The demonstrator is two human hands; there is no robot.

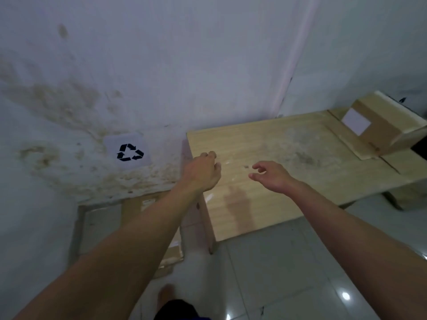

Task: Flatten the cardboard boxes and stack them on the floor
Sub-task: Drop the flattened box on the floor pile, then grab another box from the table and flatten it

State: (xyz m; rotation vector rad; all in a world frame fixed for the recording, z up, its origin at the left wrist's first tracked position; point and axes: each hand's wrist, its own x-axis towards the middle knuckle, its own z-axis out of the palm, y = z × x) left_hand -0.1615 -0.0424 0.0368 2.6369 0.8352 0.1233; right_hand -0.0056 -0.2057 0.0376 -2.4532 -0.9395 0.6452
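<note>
A closed cardboard box with a white label stands at the far right end of the light wooden table, resting on flat cardboard pieces. Flattened cardboard lies on the floor by the wall, left of the table and partly hidden by my left arm. My left hand hovers over the table's left edge with loosely curled fingers and holds nothing. My right hand hangs over the middle of the table, fingers relaxed and spread, also holding nothing. Both hands are far from the box.
A stained white wall carries a paper sheet with a recycling symbol above the floor stack. Glossy pale floor tiles lie in front of the table. My bare foot stands on the tiles near the flattened cardboard.
</note>
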